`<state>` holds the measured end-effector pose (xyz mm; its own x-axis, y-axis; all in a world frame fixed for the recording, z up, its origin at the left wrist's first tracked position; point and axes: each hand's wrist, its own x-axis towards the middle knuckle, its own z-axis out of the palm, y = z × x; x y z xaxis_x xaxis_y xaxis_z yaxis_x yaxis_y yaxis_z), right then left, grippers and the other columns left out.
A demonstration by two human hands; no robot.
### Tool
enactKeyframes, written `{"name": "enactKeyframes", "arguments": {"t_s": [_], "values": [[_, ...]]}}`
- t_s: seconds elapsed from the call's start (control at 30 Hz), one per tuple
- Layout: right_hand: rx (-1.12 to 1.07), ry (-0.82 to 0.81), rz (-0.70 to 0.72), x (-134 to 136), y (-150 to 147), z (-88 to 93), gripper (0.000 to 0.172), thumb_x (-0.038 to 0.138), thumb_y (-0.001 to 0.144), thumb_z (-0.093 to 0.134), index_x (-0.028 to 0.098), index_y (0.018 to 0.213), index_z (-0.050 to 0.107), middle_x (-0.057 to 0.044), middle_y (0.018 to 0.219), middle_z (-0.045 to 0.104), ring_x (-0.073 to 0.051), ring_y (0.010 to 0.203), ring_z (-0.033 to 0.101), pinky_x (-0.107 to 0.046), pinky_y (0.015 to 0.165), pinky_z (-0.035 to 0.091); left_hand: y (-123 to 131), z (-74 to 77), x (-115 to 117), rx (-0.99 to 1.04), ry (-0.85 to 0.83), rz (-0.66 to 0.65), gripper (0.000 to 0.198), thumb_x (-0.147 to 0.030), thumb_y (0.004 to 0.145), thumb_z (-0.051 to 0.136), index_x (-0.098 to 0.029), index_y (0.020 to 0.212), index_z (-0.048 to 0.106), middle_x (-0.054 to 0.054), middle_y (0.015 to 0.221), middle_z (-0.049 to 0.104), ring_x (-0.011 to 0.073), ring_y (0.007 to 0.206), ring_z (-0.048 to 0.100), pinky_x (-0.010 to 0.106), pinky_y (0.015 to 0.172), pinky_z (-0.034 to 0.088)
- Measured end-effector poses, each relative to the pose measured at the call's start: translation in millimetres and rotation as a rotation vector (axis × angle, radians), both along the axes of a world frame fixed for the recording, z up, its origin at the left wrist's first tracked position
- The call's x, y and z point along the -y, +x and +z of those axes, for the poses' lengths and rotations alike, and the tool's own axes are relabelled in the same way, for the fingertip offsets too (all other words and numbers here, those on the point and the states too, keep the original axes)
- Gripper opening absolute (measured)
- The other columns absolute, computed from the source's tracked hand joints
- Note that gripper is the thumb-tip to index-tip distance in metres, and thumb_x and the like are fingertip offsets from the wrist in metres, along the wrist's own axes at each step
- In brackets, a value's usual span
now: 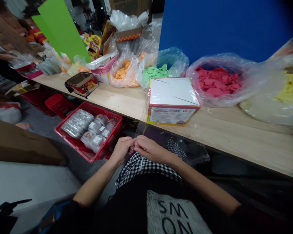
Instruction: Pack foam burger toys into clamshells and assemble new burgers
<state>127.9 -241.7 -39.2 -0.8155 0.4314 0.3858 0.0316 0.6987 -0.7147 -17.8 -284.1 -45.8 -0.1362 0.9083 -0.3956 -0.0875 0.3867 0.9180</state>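
My left hand [122, 149] and my right hand [148, 149] meet above my lap, below the table's edge. Both have their fingers pinched together on a clear plastic bag [161, 136] that hangs down from the table in front of me. On the wooden table [234, 136] just above my hands stands a white-topped cardboard box [172, 100] wrapped in clear film. Behind it lie open plastic bags of coloured pieces: orange [123, 73], green [153, 71], red [217, 81] and yellow [290, 89].
A red basket [88, 152] of clear packed containers sits on the floor to my left. A small metal tin [82, 83] and a pink basket [104, 68] stand on the table's left part. A green board [61, 29] and a blue board [222, 26] rise behind. Another person's arm [2, 57] shows far left.
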Motion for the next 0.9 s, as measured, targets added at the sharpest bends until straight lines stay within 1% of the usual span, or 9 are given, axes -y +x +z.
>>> {"name": "enactKeyframes", "arguments": {"t_s": [0.17,0.27,0.33,0.4,0.5,0.57,0.63,0.73,0.9], "values": [[0.003,-0.013,0.034,-1.8,4.4,0.6,0.02,0.02,0.087,0.036,0.02,0.068,0.035,-0.001,0.071,0.044,-0.014,0.071,0.041,-0.026,0.068,0.036,5.9,6.3,0.2,-0.003,-0.019,0.013,0.021,-0.024,0.06,0.057,-0.014,0.045,0.046,-0.006,0.035,0.041,0.0044,0.031,0.036,0.018,0.033,0.022],[-0.01,-0.064,0.031,0.0,8.1,1.5,0.02,0.023,0.088,0.036,0.02,0.068,0.035,-0.001,0.072,0.044,-0.013,0.071,0.041,-0.025,0.068,0.037,6.0,8.5,-0.1,0.019,-0.035,0.015,0.024,-0.027,0.06,0.059,-0.014,0.045,0.045,-0.006,0.035,0.04,0.0043,0.031,0.035,0.018,0.033,0.021],[-0.009,-0.128,-0.003,2.6,10.2,3.1,0.02,0.026,0.089,0.034,0.019,0.071,0.037,-0.001,0.074,0.045,-0.012,0.07,0.042,-0.024,0.066,0.037,3.9,8.9,-0.3,0.03,-0.031,0.02,0.028,-0.031,0.061,0.062,-0.014,0.046,0.044,-0.006,0.036,0.04,0.0041,0.031,0.035,0.018,0.033,0.021],[0.031,-0.141,-0.072,5.2,10.4,5.4,0.02,0.033,0.089,0.036,0.019,0.075,0.039,-0.001,0.075,0.046,-0.012,0.068,0.043,-0.024,0.063,0.036,1.3,8.8,-0.1,0.043,-0.019,0.016,0.031,-0.035,0.062,0.062,-0.014,0.047,0.045,-0.005,0.038,0.041,0.004,0.031,0.035,0.018,0.033,0.021],[0.145,0.022,-0.173,7.1,5.9,7.3,0.03,0.048,0.082,0.046,0.018,0.078,0.043,-0.002,0.076,0.049,-0.014,0.069,0.043,-0.027,0.064,0.034,-0.3,9.2,1.1,0.077,-0.021,0.002,0.027,-0.034,0.061,0.063,-0.013,0.05,0.049,-0.005,0.04,0.044,0.0038,0.031,0.034,0.018,0.033,0.02],[0.218,0.146,-0.211,6.8,1.0,6.8,0.033,0.051,0.08,0.047,0.017,0.077,0.045,-0.003,0.077,0.051,-0.016,0.072,0.044,-0.029,0.066,0.032,0.4,9.9,1.9,0.093,-0.022,0.016,0.024,-0.031,0.06,0.063,-0.013,0.05,0.05,-0.005,0.039,0.043,0.0033,0.031,0.033,0.018,0.033,0.019],[0.27,0.194,-0.232,6.2,-3.1,5.4,0.03,0.046,0.084,0.042,0.017,0.077,0.047,-0.004,0.077,0.053,-0.017,0.073,0.044,-0.029,0.066,0.031,1.3,10.8,2.3,0.096,-0.017,0.018,0.026,-0.032,0.06,0.063,-0.013,0.049,0.049,-0.005,0.036,0.041,0.0032,0.03,0.032,0.018,0.033,0.019],[0.299,0.206,-0.238,6.6,-5.8,3.9,0.025,0.038,0.089,0.037,0.018,0.078,0.048,-0.003,0.077,0.054,-0.016,0.072,0.044,-0.028,0.064,0.03,1.4,11.5,2.4,0.085,-0.026,-0.013,0.034,-0.041,0.063,0.062,-0.014,0.049,0.048,-0.005,0.034,0.04,0.0037,0.03,0.032,0.018,0.033,0.019],[0.334,0.3,-0.229,9.3,-6.4,2.5,0.026,0.027,0.092,0.028,0.016,0.082,0.049,-0.004,0.079,0.055,-0.016,0.073,0.044,-0.029,0.066,0.029,0.3,11.2,2.6,0.079,-0.052,0.013,0.04,-0.045,0.064,0.062,-0.014,0.047,0.044,-0.005,0.038,0.042,0.0037,0.032,0.035,0.018,0.033,0.019]]}}
